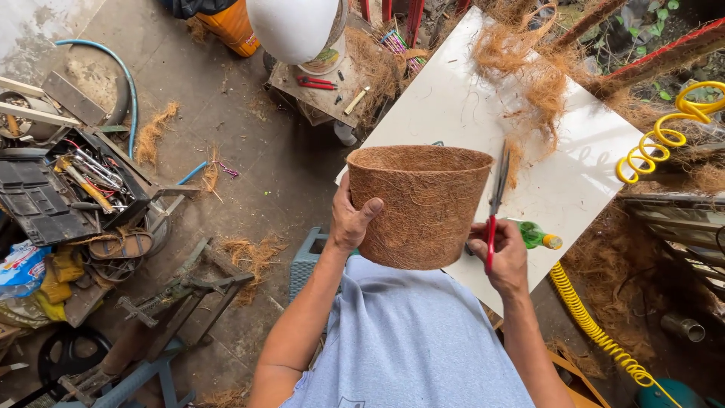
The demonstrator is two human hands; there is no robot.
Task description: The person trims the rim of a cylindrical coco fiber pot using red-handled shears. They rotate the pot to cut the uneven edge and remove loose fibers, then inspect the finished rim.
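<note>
A stained concrete floor strewn with fibre tufts; a white table stands tilted; an open toolbox lies among clutter in daylight.

Left of my open black plastic toolbox, low on the floor, lies a crumpled blue-and-white printed plastic bag, possibly a snack packet.

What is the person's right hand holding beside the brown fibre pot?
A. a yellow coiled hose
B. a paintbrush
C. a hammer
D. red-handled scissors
D: the right hand grips red-handled scissors, blades pointing up beside the coconut-fibre pot, which the left hand steadies.
</note>
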